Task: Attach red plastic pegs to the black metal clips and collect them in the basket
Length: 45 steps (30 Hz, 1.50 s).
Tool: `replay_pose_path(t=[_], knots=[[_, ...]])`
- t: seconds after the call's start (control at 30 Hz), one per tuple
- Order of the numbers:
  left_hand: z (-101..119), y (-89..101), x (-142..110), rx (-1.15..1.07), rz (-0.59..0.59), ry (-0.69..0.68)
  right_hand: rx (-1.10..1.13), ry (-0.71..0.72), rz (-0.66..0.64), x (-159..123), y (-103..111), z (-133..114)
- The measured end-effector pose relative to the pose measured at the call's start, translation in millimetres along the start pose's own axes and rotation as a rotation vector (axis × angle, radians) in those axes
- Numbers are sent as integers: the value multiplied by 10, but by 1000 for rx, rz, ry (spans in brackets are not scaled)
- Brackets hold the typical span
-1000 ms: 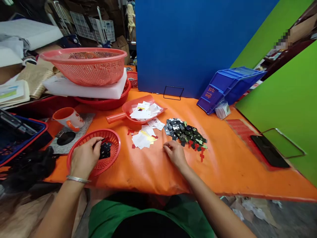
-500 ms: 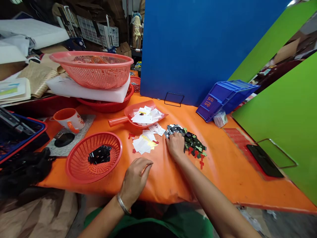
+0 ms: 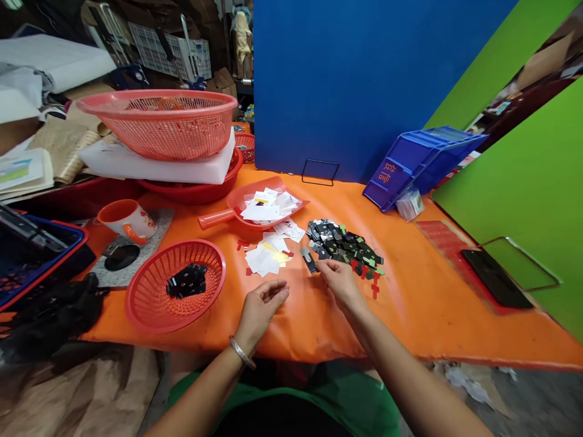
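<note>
A small flat black piece with a grey patch (image 3: 308, 260) is pinched between the fingertips of my right hand (image 3: 341, 282), low over the orange table. Just beyond that hand lies a heap of similar black pieces (image 3: 344, 241), some showing green or silver, with red T-shaped bits (image 3: 375, 285) along its near edge. My left hand (image 3: 263, 304) hovers to the left, fingers curved and thumb apart, with nothing visible in it. Nearest to it is a loose pile of white and yellow paper slips (image 3: 268, 258).
A red basket (image 3: 136, 303) at left holds black pieces. Behind the slips sits a red scoop (image 3: 214, 219) full of papers. A mug (image 3: 127, 220), stacked baskets (image 3: 159, 130), a blue bin (image 3: 410, 164) and a black phone-like slab (image 3: 494, 278) stand around the orange table (image 3: 314, 328).
My right hand has drawn back from the heap toward me, with a black piece in its fingers. My left hand has moved slightly forward and its thumb and fingers have parted.
</note>
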State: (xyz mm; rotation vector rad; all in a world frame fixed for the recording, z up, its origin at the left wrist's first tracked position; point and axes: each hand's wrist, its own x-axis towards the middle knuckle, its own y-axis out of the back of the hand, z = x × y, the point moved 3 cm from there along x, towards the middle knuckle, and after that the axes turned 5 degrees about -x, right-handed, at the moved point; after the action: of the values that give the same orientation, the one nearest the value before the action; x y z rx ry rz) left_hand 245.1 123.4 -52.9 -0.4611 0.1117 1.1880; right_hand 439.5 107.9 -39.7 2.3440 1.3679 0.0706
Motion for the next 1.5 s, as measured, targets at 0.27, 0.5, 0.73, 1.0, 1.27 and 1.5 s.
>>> replay_pose_path(t=[0.27, 0.5, 0.73, 1.0, 1.27, 1.5], knots=[[-73, -376, 96, -131, -49, 41, 103, 82, -117, -616, -151, 56], [172, -246, 109, 1071, -66, -476, -426, 433, 115, -644, 333, 294], [99, -244, 211, 1219, -143, -459, -576, 248, 414, -279, 1179, 689], [20, -873, 502, 424, -371, -24, -674, 81, 290, -34, 1372, 860], [-251, -1780, 767, 188, -385, 208, -665, 22, 166, 79, 1410, 847], [-442, -1935, 872, 138, -319, 291, -724, 130, 332, -65, 1312, 877]])
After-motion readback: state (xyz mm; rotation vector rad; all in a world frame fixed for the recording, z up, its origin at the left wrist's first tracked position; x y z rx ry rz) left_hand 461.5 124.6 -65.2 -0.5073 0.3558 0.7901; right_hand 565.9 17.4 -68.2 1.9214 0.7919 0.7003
